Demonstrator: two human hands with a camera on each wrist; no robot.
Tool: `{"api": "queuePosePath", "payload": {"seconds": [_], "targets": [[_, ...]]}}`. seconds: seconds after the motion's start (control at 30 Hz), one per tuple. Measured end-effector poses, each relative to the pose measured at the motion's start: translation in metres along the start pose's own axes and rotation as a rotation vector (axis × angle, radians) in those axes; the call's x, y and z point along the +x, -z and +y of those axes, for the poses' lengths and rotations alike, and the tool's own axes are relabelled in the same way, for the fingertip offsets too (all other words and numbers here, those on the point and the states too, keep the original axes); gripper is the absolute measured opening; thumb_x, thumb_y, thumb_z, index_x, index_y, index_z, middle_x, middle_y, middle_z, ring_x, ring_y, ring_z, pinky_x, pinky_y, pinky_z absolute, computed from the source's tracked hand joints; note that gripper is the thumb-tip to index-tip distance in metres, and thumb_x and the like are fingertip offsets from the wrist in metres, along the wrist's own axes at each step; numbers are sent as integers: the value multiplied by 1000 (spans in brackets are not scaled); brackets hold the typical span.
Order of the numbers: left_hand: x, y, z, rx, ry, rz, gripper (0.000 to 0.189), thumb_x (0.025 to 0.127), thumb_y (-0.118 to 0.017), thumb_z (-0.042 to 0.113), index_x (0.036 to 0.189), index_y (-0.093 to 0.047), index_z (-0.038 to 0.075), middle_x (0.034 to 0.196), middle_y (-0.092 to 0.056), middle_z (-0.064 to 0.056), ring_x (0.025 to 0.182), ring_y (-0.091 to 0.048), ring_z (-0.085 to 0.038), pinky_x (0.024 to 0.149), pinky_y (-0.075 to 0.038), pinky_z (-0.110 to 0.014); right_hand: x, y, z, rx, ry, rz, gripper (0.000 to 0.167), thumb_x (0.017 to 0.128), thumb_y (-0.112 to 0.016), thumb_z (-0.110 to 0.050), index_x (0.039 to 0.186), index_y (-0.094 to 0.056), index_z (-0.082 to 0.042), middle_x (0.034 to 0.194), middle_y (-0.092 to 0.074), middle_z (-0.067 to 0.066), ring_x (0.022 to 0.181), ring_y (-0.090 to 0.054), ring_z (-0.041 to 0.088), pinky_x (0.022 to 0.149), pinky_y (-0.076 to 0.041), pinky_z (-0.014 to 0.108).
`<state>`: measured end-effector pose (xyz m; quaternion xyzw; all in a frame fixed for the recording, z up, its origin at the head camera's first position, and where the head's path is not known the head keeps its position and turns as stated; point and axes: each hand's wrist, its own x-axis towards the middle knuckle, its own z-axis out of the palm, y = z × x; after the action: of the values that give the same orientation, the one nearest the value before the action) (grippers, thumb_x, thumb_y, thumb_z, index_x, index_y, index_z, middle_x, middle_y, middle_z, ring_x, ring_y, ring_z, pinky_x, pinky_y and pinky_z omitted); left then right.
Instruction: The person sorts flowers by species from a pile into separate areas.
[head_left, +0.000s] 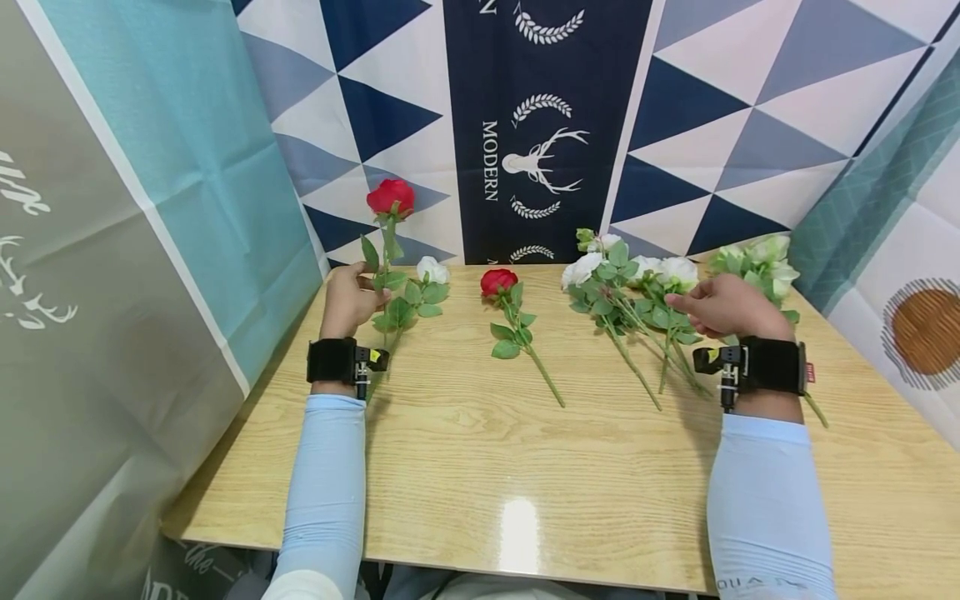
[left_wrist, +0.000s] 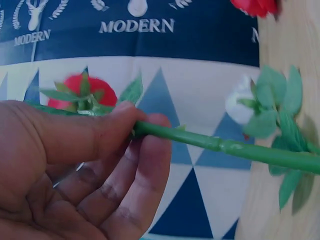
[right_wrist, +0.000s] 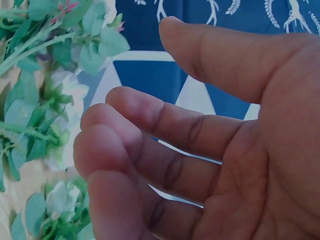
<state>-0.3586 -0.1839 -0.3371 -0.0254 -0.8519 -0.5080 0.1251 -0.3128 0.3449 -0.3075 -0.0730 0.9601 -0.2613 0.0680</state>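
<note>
My left hand (head_left: pixel 351 298) pinches the green stem of a red rose (head_left: pixel 391 198) between thumb and fingers. The rose stands upright above the table's far left side. In the left wrist view the stem (left_wrist: pixel 220 144) runs out past the fingertips, with the red bloom (left_wrist: pixel 82 92) behind the hand. A white rose (head_left: pixel 432 271) lies just right of this hand. Over the white flowers at the right hovers my right hand (head_left: pixel 731 304). In the right wrist view its fingers (right_wrist: pixel 190 125) are relaxed, thumb apart, with nothing between them.
A second red rose (head_left: pixel 498 283) lies mid-table, stem toward me. Several white roses (head_left: pixel 583 271) with leafy stems lie at the right, and pale green-white flowers (head_left: pixel 772 267) at the far right. Patterned cloth (head_left: pixel 390 108) hangs behind the wooden table (head_left: pixel 450 467).
</note>
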Motion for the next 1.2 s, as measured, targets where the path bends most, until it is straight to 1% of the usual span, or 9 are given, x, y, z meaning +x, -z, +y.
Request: {"api": "queuePosePath", "payload": {"seconds": [0.07,0.17,0.23,0.37,0.53,0.63,0.87,1.03,1.2], "targets": [[-1,-1,3,-56,2,-37,43,94,-70,-5,136,-60,-1,114,-65,-28,98,-68,-39,81,-61,-37,1,0,-4,-24,12,16,66,103,-47,-62,95,-65,2,66,-57,4,58,-51,21,59,-43,38],[-2,-4,7,-133,10,-79,44,94,-70,-7,136,-59,-1,116,-64,-28,98,-67,-37,85,-60,-39,2,-2,-13,-33,26,57,74,103,-49,-61,120,-62,9,79,-67,9,66,-60,23,61,-47,39],[-2,-6,9,-156,6,-96,43,94,-70,-6,135,-58,-1,117,-64,-26,96,-67,-32,86,-60,-39,3,-5,-19,-18,43,98,74,102,-51,-60,126,-60,10,85,-70,11,69,-63,22,62,-49,39],[-3,-13,13,-184,-31,-134,41,94,-71,-5,133,-58,0,118,-65,-25,96,-67,-27,85,-60,-40,9,-14,-33,46,106,203,64,102,-56,-54,124,-62,6,87,-71,13,69,-64,23,61,-49,39],[-3,-21,19,-204,-102,-170,40,94,-72,-2,131,-58,0,118,-68,-24,102,-69,-36,83,-61,-39,14,-26,-50,57,185,312,56,101,-59,-53,120,-67,0,94,-70,18,73,-63,26,64,-48,39],[-4,-25,24,-203,-134,-181,44,93,-73,-2,134,-57,1,120,-69,-23,103,-70,-35,82,-61,-38,17,-34,-62,73,212,347,51,102,-60,-49,118,-67,-1,96,-69,19,78,-64,27,67,-48,40],[-8,-37,38,-182,-169,-205,53,92,-75,-2,140,-54,2,122,-70,-21,104,-71,-32,82,-60,-35,25,-55,-90,99,300,363,42,103,-63,-37,120,-65,1,93,-71,18,79,-67,29,70,-50,42],[-13,-47,46,-215,-201,-244,49,92,-73,-6,137,-56,2,118,-72,-19,102,-73,-32,81,-61,-37,33,-76,-108,109,382,354,40,104,-64,-31,125,-62,3,92,-73,18,77,-69,29,72,-53,46],[-16,-60,53,-217,-239,-271,40,92,-71,-7,129,-59,2,113,-72,-20,96,-74,-31,81,-61,-41,38,-96,-125,121,477,363,39,103,-65,-28,127,-62,3,92,-72,15,79,-69,27,73,-54,45]]}}
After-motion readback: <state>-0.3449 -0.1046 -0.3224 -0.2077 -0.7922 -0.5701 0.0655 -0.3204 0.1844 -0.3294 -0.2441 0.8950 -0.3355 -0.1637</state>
